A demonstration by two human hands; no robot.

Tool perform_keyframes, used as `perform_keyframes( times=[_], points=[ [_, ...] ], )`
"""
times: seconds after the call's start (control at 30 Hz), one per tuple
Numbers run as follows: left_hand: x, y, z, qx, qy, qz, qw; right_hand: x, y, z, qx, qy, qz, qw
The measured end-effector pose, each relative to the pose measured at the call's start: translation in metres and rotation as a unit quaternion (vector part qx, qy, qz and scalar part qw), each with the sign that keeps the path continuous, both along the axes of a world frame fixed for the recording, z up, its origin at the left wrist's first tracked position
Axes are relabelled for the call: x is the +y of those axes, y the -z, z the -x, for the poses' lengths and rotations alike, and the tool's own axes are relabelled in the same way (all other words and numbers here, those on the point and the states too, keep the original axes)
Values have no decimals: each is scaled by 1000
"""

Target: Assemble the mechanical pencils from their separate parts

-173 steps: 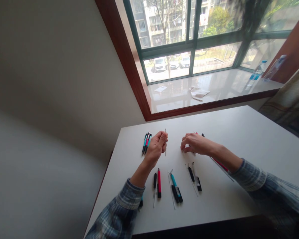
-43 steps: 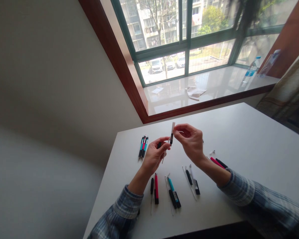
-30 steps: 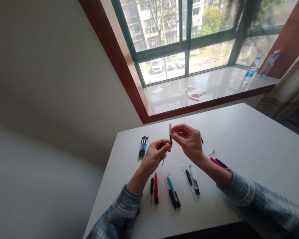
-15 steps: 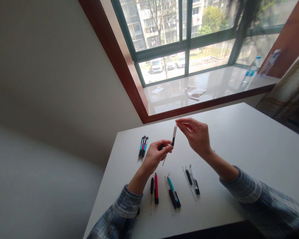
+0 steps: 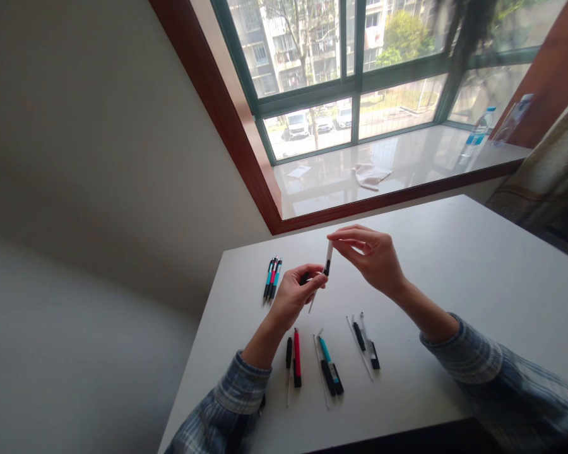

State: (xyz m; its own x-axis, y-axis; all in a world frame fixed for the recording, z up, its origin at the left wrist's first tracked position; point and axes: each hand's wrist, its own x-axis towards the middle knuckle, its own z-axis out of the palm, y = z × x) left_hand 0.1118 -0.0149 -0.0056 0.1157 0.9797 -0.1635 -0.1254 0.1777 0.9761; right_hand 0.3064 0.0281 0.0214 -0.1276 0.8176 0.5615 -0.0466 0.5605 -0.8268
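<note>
Slanting between my hands is a white pen barrel with a black clip part at its lower end. My left hand is closed on that lower end, and a thin pen refill sticks out below its fingers. A small dark piece shows within the left hand, partly hidden. My right hand has its fingertips pinched at the barrel's top end; they cover whatever is there. Nearer me lie a red pen barrel, a turquoise pen barrel and a clear pen barrel, each beside black parts and a thin refill.
Three whole pens lie together at the left of the white table. Beyond the table, the windowsill holds a crumpled cloth and a plastic bottle. A wall rises on the left.
My right fingertips have moved slightly left and down onto the top of the white barrel. The left hand has barely shifted, and the parts on the table lie as before.
</note>
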Motion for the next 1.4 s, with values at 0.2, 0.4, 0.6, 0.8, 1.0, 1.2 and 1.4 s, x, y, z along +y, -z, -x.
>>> perform_keyframes(
  times=[0.2,0.4,0.6,0.8,1.0,1.2,1.4],
  points=[
    [1,0,0,-11,-11,-15,1000,-1,8,6,-1,-38,55,998],
    [3,2,0,-9,-17,-28,999,-1,10,8,16,-34,74,997],
    [11,-5,12,-57,-117,-84,988,2,16,4,-15,-34,111,993],
    [12,-26,17,-146,-166,-112,969,-17,34,21,-171,-122,109,972],
    [10,-33,8,-163,-171,-114,965,-32,39,31,-194,-157,102,963],
    [9,-31,8,-135,-178,-132,966,-33,30,30,-157,-178,126,963],
    [6,-29,6,-61,-138,-143,978,-32,28,31,-117,-164,128,971]
  ],
)
